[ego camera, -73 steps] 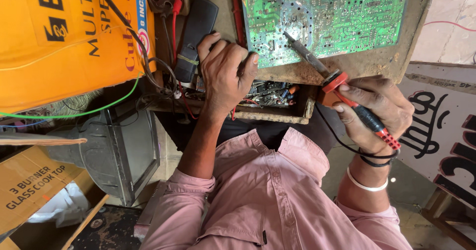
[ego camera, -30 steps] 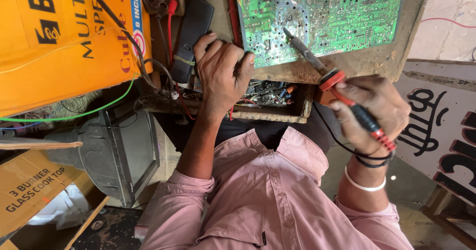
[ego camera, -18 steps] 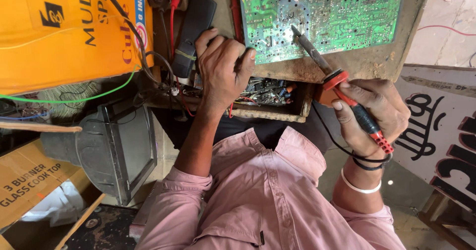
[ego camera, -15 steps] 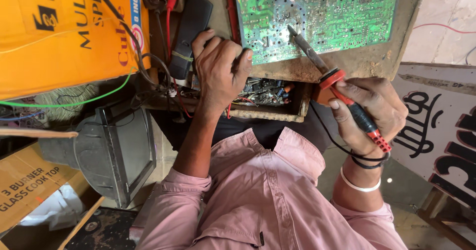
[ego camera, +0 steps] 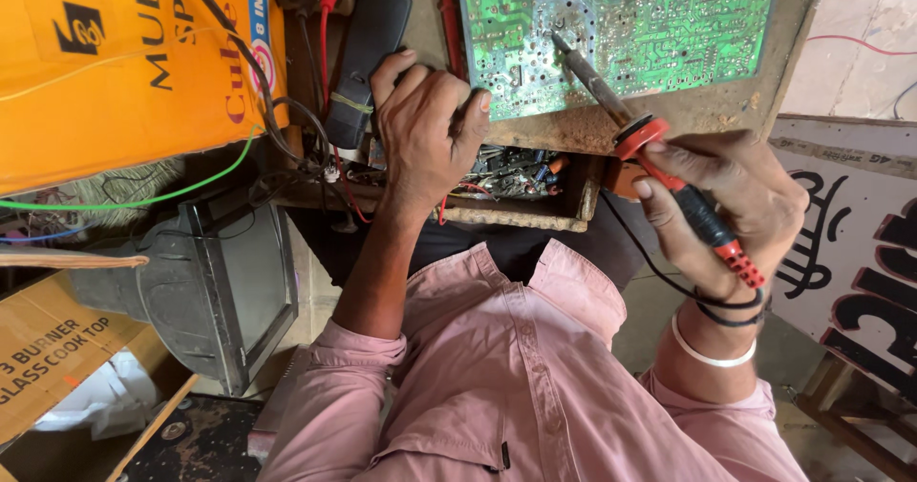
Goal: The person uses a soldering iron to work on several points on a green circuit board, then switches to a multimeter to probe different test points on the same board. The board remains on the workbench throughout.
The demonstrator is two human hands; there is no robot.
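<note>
Since half a second ago the soldering iron has hardly shifted; its tip stays over the left part of the green circuit board, and the left hand remains at the board's lower left corner. Judging from this, the step in hand looks like working a solder joint on the board's underside, with the tip lying on or just above the solder side; contact itself is too fine to tell. A next move would call for a steady tip on one pad and a firmly braced board. The right hand, to the right of and below the board, has its fingers closed around the iron's black and red handle in a pen-like grip, the red collar just ahead of them and the shaft slanting up and left onto the board. The left hand's fingers are curled, its thumb pressing the board's lower edge; whether they hold anything small I cannot tell. The iron's black cord loops below the right hand, past a white bangle on the wrist. The board lies on a worn wooden counter. Just below the board, an open drawer holds a jumble of small parts. Left of the board lie a black meter case and red and black leads, and further left an orange carton. Below the carton stands an old television set.
</note>
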